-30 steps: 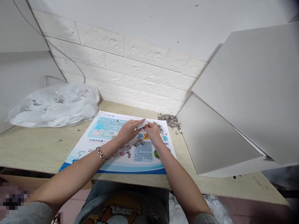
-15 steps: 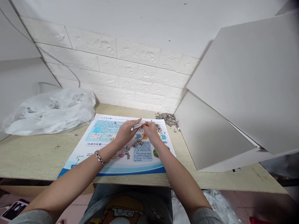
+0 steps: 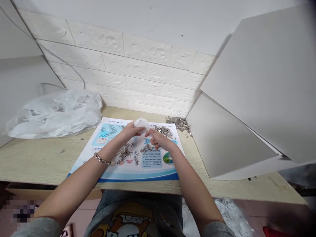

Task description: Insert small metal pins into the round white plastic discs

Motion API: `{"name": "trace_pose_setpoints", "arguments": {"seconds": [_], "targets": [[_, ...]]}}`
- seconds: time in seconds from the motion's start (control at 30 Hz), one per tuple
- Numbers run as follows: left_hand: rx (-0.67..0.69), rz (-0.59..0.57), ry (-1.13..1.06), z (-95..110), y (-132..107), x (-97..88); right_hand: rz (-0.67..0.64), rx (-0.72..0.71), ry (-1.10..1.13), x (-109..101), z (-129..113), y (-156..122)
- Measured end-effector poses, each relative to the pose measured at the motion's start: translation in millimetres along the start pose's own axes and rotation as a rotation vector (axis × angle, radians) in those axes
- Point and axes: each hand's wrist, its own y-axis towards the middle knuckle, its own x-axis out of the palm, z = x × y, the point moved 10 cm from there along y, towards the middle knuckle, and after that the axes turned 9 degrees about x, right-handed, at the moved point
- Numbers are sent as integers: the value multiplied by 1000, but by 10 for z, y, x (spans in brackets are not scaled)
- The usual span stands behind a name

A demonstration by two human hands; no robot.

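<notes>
My left hand (image 3: 128, 132) grips a round white plastic object (image 3: 141, 125) at its fingertips, above the top of a printed blue-and-white poster (image 3: 138, 174). My right hand (image 3: 159, 139) lies just to the right of that object, with its fingers curled and apart from it. Anything small between those fingers is hidden. Under both hands, loose clusters of small silver metal parts (image 3: 124, 153) are spread over the poster. A chain bracelet (image 3: 102, 160) circles my left wrist.
The poster lies on a light wooden table (image 3: 37, 161). A heap of silver parts (image 3: 178, 123) sits behind it near the white brick wall (image 3: 123, 65). A white plastic bag (image 3: 54, 115) lies to the left; large white panels (image 3: 247, 98) lean in at right.
The white item, earlier a narrow strip pinched between my hands, now shows as a round object in my left hand. My right hand has moved apart from it, and the view has shifted slightly.
</notes>
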Motion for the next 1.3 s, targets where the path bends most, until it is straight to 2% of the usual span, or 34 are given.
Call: {"name": "trace_pose_setpoints", "arguments": {"seconds": [0.07,0.13,0.23,0.37,0.6,0.83,1.03,1.3], "targets": [[-39,-29,-169,-27,-17,71,46,-33,-6,-50,-36,-1],[-93,-10,-261,-66,-34,77,79,-60,-3,-86,-65,-2],[-174,23,-379,-121,-61,73,70,-85,17,-88,-91,-7],[-225,-33,-488,-136,-91,161,47,-119,55,-75,-115,-8],[-170,-136,-485,-134,-98,267,81,-126,16,-96,-77,43],[-247,-54,-527,-236,-106,235,118,-117,-8,-125,-35,86],[-278,0,-565,-224,-120,234,136,-157,39,-141,-28,121],[-317,-19,-600,-239,-143,271,132,-168,63,-158,-11,141]]}}
